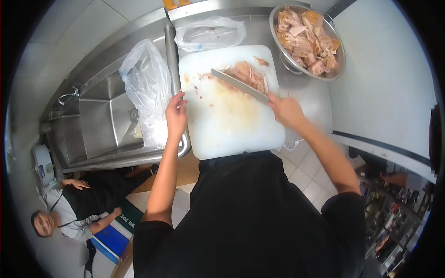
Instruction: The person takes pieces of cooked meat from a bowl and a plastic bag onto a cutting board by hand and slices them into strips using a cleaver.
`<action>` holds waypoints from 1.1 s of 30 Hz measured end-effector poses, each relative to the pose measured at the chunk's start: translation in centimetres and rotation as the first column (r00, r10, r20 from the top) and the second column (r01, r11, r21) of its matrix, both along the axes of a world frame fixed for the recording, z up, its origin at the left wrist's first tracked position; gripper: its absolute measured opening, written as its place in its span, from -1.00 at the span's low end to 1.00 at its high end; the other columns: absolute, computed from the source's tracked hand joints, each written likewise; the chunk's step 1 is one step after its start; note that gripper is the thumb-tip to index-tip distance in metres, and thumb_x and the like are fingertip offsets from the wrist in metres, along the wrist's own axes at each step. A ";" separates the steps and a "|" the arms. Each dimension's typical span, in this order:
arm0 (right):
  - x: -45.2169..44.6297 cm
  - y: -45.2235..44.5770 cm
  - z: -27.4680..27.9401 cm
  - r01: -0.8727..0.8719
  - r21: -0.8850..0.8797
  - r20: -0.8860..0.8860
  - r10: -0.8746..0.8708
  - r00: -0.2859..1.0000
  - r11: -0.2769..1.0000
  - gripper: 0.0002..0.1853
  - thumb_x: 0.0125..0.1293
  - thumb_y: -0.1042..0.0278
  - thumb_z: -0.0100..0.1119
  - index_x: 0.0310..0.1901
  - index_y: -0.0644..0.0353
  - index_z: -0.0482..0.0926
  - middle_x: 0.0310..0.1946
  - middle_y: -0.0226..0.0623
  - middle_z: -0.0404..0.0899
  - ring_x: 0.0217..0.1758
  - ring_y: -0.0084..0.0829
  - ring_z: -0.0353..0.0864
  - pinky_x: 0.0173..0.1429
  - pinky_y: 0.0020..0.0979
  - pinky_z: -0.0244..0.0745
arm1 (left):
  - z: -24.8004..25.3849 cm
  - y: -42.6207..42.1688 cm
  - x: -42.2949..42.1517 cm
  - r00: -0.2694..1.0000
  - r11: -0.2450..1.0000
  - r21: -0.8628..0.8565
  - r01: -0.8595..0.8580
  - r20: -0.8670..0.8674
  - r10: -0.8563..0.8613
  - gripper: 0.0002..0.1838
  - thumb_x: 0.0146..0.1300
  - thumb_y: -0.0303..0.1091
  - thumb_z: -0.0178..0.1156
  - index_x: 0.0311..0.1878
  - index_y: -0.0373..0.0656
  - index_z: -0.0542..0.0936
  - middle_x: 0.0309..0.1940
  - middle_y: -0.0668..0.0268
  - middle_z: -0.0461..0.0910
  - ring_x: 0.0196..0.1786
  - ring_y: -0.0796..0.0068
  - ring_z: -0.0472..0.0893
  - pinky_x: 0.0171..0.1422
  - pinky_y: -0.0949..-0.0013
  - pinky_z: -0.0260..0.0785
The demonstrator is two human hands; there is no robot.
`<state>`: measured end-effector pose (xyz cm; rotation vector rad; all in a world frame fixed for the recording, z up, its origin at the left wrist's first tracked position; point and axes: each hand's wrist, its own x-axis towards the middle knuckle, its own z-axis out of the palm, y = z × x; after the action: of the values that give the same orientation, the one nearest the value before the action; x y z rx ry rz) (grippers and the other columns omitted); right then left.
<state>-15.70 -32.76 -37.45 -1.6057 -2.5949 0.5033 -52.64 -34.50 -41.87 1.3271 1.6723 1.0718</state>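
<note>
My right hand (288, 111) is wrapped round the handle of a large knife (241, 85), whose broad blade points up and left across the board. Behind the blade is a heap of chopped, pinkish cooked meat (248, 74), with small scraps scattered to its left. All this lies on a white cutting board (232, 134), stained brown in the middle. At the board's left edge is my left hand (176, 111), its fingers loosely bent and apart, holding nothing. Whether it touches the board's edge I cannot tell.
A metal colander (341, 69) full of meat chunks stands at the back right. Clear plastic bags lie behind the board (211, 34) and over the rim of the sink (104, 120) at left. Another person (88, 199) is at the lower left.
</note>
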 end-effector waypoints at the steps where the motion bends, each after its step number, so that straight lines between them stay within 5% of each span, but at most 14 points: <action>1: 0.1 -1.3 0.4 0.035 -0.021 -0.052 -0.037 0.998 0.999 -0.78 0.41 0.27 0.07 0.02 0.07 0.40 -0.63 -0.06 0.54 -0.54 0.05 0.59 -0.45 0.05 0.42 | -1.6 1.1 0.2 0.997 0.994 -0.100 -0.038 0.068 0.045 -0.56 0.25 -0.63 0.05 0.22 -0.33 0.51 0.06 0.11 0.61 -0.01 0.27 0.64 0.14 0.27 0.44; 5: 0.7 -6.3 1.2 -0.032 -0.172 -0.010 0.031 0.999 0.985 -0.67 0.25 0.41 0.11 0.07 0.15 0.43 -0.60 -0.07 0.59 -0.50 0.00 0.64 -0.40 0.00 0.50 | -2.1 6.5 1.3 1.000 0.977 -0.211 -0.023 -0.010 0.022 -0.54 0.24 -0.57 0.06 0.25 -0.30 0.50 0.09 0.03 0.63 -0.01 0.23 0.66 0.10 0.26 0.47; 7: 1.3 -7.6 1.2 -0.095 -0.238 -0.001 0.098 0.995 0.967 -0.58 0.13 0.49 0.11 0.08 0.26 0.46 -0.55 -0.08 0.63 -0.43 -0.06 0.70 -0.33 -0.06 0.57 | 2.7 9.5 4.7 0.966 0.999 0.050 -0.017 -0.257 0.029 -0.56 0.21 -0.59 0.08 0.18 -0.24 0.56 0.00 0.07 0.66 -0.02 0.22 0.67 0.06 0.25 0.51; 11: 1.4 -7.9 0.5 -0.128 -0.195 -0.142 0.102 0.985 0.972 -0.78 0.17 0.52 0.06 -0.13 0.32 0.44 -0.60 -0.10 0.63 -0.50 -0.09 0.70 -0.42 -0.16 0.57 | 11.5 15.3 16.6 0.883 0.851 0.279 0.445 -0.296 -0.364 -0.66 0.16 -0.68 0.12 0.01 -0.25 0.64 -0.06 0.09 0.68 -0.03 0.18 0.68 0.06 0.26 0.51; 15: 1.6 -7.4 0.4 -0.107 -0.182 -0.191 0.071 0.979 0.977 -0.80 0.18 0.51 0.06 -0.14 0.32 0.44 -0.60 -0.12 0.64 -0.50 -0.13 0.71 -0.42 -0.17 0.58 | 12.4 19.6 28.1 0.557 0.650 0.085 0.755 -0.605 -0.569 -0.70 0.13 -0.59 0.21 -0.02 -0.30 0.62 -0.06 0.04 0.65 -0.01 0.04 0.64 0.11 0.19 0.49; 19: 2.4 -6.8 -0.2 -0.089 -0.177 -0.271 0.039 0.962 0.980 -0.81 0.19 0.52 0.07 -0.15 0.32 0.44 -0.59 -0.12 0.65 -0.48 -0.16 0.73 -0.42 -0.19 0.59 | 9.9 21.9 34.5 0.444 0.545 0.158 0.823 -0.779 -0.444 -0.65 0.06 -0.54 0.28 -0.02 -0.28 0.61 -0.05 0.10 0.62 0.06 0.03 0.59 0.14 0.08 0.41; 21: 2.6 -6.6 -0.5 -0.100 -0.279 -0.319 0.006 0.948 0.955 -0.73 0.16 0.53 0.06 -0.07 0.34 0.42 -0.56 -0.05 0.65 -0.46 -0.06 0.71 -0.37 -0.09 0.58 | 8.9 22.0 35.7 0.352 0.679 -0.010 0.734 -0.849 -0.393 -0.63 0.02 -0.51 0.32 -0.03 -0.23 0.60 -0.03 0.13 0.59 0.10 0.08 0.55 0.16 0.07 0.35; 33: 2.5 -5.9 -1.1 -0.092 -0.206 -0.342 0.016 0.939 0.974 -0.82 0.20 0.51 0.08 -0.16 0.33 0.47 -0.59 -0.13 0.64 -0.49 -0.12 0.72 -0.44 -0.17 0.59 | 6.6 20.7 35.5 0.472 0.612 0.164 0.774 -0.794 -0.383 -0.72 -0.05 -0.51 0.37 -0.20 -0.13 0.62 -0.20 0.24 0.56 -0.04 0.16 0.56 0.08 0.10 0.30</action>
<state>-13.16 -38.63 -38.55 -1.3532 -2.3945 1.0055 -17.11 -13.82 -35.25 2.7210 1.1325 0.5684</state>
